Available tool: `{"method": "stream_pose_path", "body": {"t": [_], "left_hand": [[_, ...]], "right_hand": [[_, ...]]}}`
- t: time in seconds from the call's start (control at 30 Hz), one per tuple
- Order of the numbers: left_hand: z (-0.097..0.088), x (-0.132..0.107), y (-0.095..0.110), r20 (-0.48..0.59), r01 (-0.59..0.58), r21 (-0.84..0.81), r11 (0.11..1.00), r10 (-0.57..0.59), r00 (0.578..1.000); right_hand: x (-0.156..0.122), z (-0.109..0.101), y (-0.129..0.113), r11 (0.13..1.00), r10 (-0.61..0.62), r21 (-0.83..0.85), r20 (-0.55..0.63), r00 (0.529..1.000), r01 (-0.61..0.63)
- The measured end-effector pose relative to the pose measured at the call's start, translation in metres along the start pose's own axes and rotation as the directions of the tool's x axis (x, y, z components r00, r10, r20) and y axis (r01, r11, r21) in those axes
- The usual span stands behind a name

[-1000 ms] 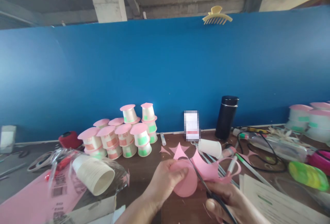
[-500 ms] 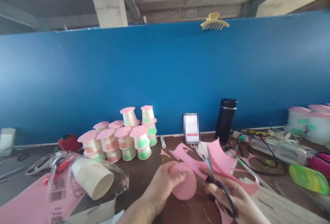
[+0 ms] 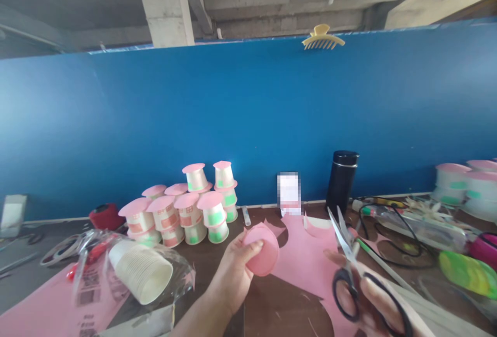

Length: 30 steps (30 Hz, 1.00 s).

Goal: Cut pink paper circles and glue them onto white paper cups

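My left hand [image 3: 235, 267] pinches a pink paper disc [image 3: 264, 254] between thumb and fingers, above the brown table. The fingers of my right hand [image 3: 367, 295] are in the handles of black-handled scissors [image 3: 345, 254], whose blades point up and are slightly apart. Below and between the hands lies a pink paper sheet [image 3: 306, 259] with curved cut edges. To the left, behind my left hand, stand stacked paper cups [image 3: 194, 218] topped with pink discs, some bearing green or reddish patches.
Nested white cups [image 3: 143, 272] lie in a clear bag at left, near pink sheets [image 3: 34, 306]. A black flask [image 3: 342, 181] stands by the blue partition [image 3: 248, 109]. Cables, a plastic bottle [image 3: 423, 228] and a yellow-green object [image 3: 468, 274] crowd the right. A yellow claw clip [image 3: 323, 38] sits on the partition.
My left hand has moved the disc slightly up and left. My right hand has shifted right with the scissors, away from the disc, and the pink sheet now lies flatter on the table.
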<state>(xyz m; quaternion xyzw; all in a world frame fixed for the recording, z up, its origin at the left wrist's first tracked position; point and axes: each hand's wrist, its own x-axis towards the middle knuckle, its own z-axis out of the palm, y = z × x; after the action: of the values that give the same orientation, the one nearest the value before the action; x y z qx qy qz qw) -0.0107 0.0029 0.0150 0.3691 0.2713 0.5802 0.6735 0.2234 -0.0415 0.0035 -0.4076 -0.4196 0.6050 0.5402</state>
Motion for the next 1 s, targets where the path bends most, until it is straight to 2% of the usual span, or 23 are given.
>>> {"method": "stream_pose_path", "body": {"t": [0.1,0.23,0.33,0.43,0.6,0.73,0.87,1.0], "left_hand": [[0.001,-0.002,-0.007,-0.03,0.036,0.143,0.989,-0.032,0.999],[0.009,-0.008,-0.016,-0.089,0.084,0.432,0.898,-0.05,0.995],[0.014,-0.012,-0.02,-0.111,0.104,0.546,0.831,-0.051,0.992],[0.015,-0.013,-0.023,-0.086,0.121,0.574,0.81,-0.088,0.992],[0.012,-0.013,-0.033,-0.059,0.115,0.524,0.844,-0.099,0.993],[0.014,-0.012,-0.047,-0.022,0.135,0.303,0.943,-0.134,0.991],[0.017,-0.006,-0.061,0.029,0.176,0.069,0.982,-0.178,0.984],[0.013,0.003,-0.055,-0.038,0.166,-0.011,0.986,-0.167,0.985]], "right_hand": [[0.008,0.013,0.003,0.992,-0.03,-0.127,-0.043,0.999,0.025],[0.012,0.023,0.016,0.973,-0.006,-0.23,-0.099,0.995,-0.017],[0.013,0.026,0.024,0.973,-0.026,-0.229,-0.084,0.996,0.006],[0.013,0.029,0.031,0.985,-0.018,-0.175,-0.083,0.996,0.003],[0.018,0.031,0.04,0.998,0.0,-0.061,-0.061,0.998,-0.004],[0.018,0.031,0.038,1.0,0.003,-0.006,-0.11,0.994,-0.004],[0.016,0.034,0.032,1.0,-0.005,-0.031,-0.177,0.984,-0.001],[0.019,0.033,0.031,0.983,-0.077,-0.177,-0.174,0.982,0.045]]}}
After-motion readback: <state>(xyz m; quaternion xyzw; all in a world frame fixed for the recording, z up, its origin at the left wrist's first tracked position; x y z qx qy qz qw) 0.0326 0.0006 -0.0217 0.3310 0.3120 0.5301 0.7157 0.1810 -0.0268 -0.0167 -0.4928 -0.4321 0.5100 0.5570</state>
